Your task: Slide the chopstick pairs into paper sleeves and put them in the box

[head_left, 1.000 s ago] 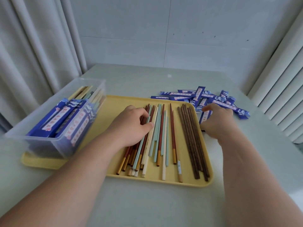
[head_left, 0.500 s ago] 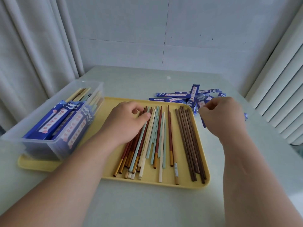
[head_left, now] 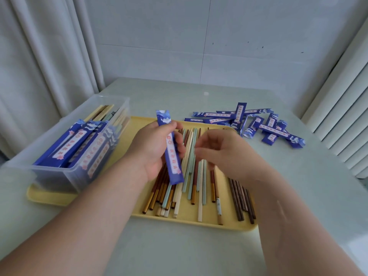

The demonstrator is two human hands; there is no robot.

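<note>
1. While the sleeving job sits partly done, a blue paper sleeve (head_left: 172,162) stands almost upright above the tray, its top end toward twelve o'clock. The left hand (head_left: 147,150) pinches it round the middle between thumb and curled fingers.
2. The sleeve looks very light and flimsy and would likely crease if squeezed. A soft hold just below the mouth, leaving the opening unflattened, seems the wise grip.
3. At three o'clock from the sleeve hovers the right hand (head_left: 223,156), fingers loosely curled. Nothing shows in them, though the hand is blurred.
4. Beneath both hands, loose chopsticks (head_left: 191,176) lie lengthwise on a yellow tray (head_left: 199,223). They look thin, stiff and smooth and would probably roll, so a matched pair is best pinched together near the thick ends. Dark wooden chopsticks (head_left: 241,200) lie along the tray's four o'clock side.
5. At nine o'clock a clear box (head_left: 59,176) sits on the tray's left end, holding sleeved pairs. At two o'clock, spare sleeves (head_left: 247,124) are heaped on the table (head_left: 179,251).
</note>
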